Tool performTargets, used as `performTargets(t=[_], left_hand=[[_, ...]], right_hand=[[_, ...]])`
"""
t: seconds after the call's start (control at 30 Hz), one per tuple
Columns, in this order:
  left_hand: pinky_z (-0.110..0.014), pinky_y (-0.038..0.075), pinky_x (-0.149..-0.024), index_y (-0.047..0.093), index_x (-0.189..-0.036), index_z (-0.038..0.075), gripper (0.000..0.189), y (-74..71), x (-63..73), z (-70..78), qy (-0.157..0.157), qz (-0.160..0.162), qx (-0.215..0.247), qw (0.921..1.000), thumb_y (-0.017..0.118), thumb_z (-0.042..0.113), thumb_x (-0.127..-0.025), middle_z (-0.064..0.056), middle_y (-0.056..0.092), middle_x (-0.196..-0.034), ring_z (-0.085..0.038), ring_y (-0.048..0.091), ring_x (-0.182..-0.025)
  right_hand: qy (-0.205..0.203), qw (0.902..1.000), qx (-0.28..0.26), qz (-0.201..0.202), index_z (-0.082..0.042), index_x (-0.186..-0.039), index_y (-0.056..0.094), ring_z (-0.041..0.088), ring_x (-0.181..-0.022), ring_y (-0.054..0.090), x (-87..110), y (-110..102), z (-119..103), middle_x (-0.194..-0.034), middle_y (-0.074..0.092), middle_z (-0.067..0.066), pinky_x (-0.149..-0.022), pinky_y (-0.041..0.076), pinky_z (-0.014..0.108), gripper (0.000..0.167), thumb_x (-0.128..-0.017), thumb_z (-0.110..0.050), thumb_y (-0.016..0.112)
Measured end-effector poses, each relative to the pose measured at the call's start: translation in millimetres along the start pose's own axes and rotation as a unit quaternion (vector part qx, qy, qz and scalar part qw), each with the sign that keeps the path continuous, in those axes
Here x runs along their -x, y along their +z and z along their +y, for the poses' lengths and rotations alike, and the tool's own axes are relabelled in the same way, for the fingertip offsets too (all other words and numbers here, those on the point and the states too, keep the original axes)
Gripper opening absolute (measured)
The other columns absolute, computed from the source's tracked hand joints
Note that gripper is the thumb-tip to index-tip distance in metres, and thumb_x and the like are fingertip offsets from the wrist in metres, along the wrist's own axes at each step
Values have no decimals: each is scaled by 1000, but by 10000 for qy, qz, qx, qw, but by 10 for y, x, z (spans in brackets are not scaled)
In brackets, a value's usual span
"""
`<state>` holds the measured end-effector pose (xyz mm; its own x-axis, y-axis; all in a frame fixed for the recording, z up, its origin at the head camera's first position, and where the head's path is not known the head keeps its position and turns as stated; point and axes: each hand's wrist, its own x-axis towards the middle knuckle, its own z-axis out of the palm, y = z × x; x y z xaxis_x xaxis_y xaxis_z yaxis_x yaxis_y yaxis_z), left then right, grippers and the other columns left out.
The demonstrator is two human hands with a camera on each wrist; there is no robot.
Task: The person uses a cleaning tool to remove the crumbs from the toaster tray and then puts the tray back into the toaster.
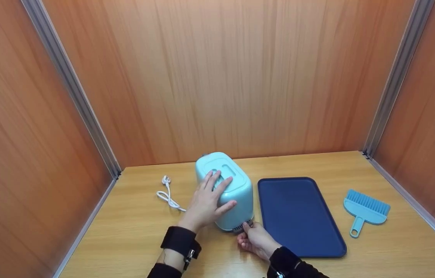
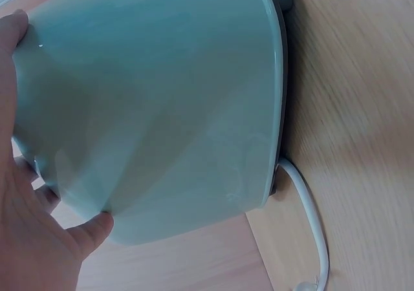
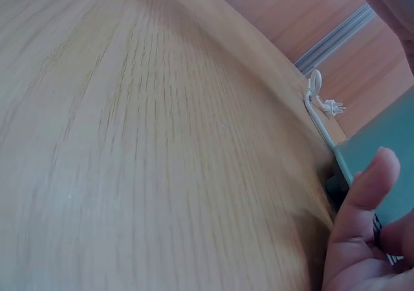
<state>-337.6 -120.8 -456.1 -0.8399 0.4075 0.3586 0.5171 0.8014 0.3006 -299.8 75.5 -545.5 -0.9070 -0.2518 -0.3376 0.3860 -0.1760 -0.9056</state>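
A light blue toaster [image 1: 236, 206] stands upright on the table, its dark base downward. My left hand [image 1: 207, 200] rests on its top with fingers spread, and the thumb lies against the side. In the left wrist view the toaster's smooth side [image 2: 174, 110] fills the middle, beside the left hand [image 2: 39, 220]. Low at the toaster's near end, my right hand [image 1: 256, 240] pinches a dark slotted piece [image 1: 238, 228] at the base, other fingers curled. The right wrist view has the right hand [image 3: 369, 239] at that low edge, partly cut off by the frame.
A white cord with a plug [image 1: 166, 180] lies looped left of the toaster. Close on its right is a dark blue tray [image 1: 298, 216]. A blue brush [image 1: 368, 206] lies farther right. Wooden panels [image 1: 217, 77] enclose the table [image 1: 132, 231] at back and sides.
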Motion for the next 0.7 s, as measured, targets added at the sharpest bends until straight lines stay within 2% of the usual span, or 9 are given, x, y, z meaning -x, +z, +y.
performTargets(t=[0.17, 0.5, 0.7], left_hand=[[-71, 28, -127, 40, -165, 37, 73, -6, 8, 8, -61, -32, 25, 10000, 54, 71, -102, -8, 24, -180, -38, 16, -168], [-71, 28, -126, 39, -165, 39, 73, 2, 7, 25, -94, -36, 102, 9999, 56, 71, -101, -7, 25, -179, -37, 15, -168], [-70, 32, -125, 44, -164, 34, 72, 15, -3, 19, 150, 180, 1, 9997, 59, 68, -102, -12, 32, -176, -40, 22, -166]], right_hand=[[19, 9999, -111, 51, 4, -128, 32, 6, -58, 58, -3, 3, -18, -74, 59, 1, -58, 52, 17, 20, -118, -14, 32], [161, 9998, -135, 39, 6, -130, 32, 6, -58, 58, 4, -37, -46, -74, 59, 2, -58, 52, 16, 22, -117, -11, 32], [161, 9998, -127, -50, 5, -128, 33, 5, -56, 57, 23, -49, -57, -71, 59, 2, -56, 51, 16, 19, -116, -10, 32]])
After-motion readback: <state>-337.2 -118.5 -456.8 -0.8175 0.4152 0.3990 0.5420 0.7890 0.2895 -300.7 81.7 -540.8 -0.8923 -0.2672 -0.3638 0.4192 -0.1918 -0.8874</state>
